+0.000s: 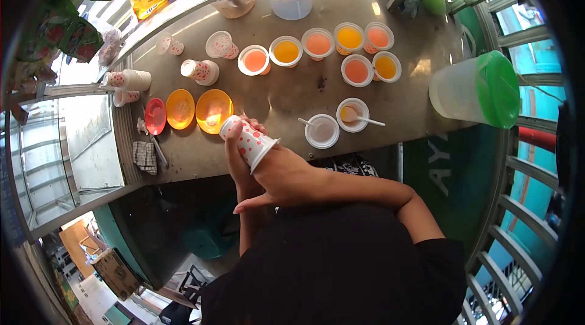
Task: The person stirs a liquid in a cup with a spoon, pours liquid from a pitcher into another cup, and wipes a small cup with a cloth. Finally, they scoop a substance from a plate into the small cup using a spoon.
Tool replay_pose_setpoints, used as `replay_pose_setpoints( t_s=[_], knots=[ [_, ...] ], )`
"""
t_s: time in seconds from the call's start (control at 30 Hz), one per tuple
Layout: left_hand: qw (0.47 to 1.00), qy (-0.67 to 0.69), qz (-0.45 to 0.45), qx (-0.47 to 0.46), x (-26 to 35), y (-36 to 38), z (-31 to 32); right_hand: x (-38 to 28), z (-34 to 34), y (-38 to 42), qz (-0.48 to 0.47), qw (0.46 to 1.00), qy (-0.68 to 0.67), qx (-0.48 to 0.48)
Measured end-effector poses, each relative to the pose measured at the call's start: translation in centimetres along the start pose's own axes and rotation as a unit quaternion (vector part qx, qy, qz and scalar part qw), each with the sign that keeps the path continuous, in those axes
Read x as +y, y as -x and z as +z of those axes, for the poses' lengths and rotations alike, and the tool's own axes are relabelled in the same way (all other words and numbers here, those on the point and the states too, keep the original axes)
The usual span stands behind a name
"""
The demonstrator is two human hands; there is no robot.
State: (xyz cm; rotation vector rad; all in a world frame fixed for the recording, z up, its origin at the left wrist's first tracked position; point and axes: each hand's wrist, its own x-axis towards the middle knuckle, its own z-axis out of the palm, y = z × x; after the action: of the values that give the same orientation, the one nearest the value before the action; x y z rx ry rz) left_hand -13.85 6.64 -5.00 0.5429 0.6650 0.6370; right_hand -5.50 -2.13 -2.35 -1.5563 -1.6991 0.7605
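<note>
My left hand [231, 142] is wrapped round the narrow end of a white paper cup with red dots [251, 142], which tilts with its wide rim toward my right hand [286, 175]. My right hand lies against the rim, its thumb stretched out; its other fingers are hidden by the cup. Just beyond my left hand are an orange plate [214, 119], another orange plate [180, 109] and a red plate [156, 116].
Several cups of orange and pink drink, one an orange cup [286, 52], stand behind. Nearer are a cup with a spoon [322, 132] and another [359, 109]. A green-lidded container [466, 90] stands right; stacked cups [201, 71] and a checked cloth [145, 157] lie left.
</note>
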Motion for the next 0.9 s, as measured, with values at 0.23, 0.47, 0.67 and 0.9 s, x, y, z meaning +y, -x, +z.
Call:
replay_pose_setpoints(
  t_s=[0.23, 0.47, 0.67, 0.9],
  knots=[
    [0.989, 0.142, 0.029, 0.044, -0.5, -1.5, -2.2, 0.8, 0.1, 1.0, -0.078, 0.995, -0.051, 0.037],
    [0.989, -0.034, 0.010, 0.141, -0.6, 0.5, 2.0, 1.7, 1.9, 0.1, -0.022, 0.987, 0.154, 0.046],
    [0.992, -0.015, 0.013, 0.124, -1.5, -1.0, -0.8, 1.5, -0.3, 1.5, -0.052, 0.983, 0.160, -0.068],
    [0.986, 0.160, -0.038, -0.022, -0.8, -1.0, -2.2, 3.7, 0.4, -0.6, -0.089, 0.991, 0.100, -0.025]
  ],
)
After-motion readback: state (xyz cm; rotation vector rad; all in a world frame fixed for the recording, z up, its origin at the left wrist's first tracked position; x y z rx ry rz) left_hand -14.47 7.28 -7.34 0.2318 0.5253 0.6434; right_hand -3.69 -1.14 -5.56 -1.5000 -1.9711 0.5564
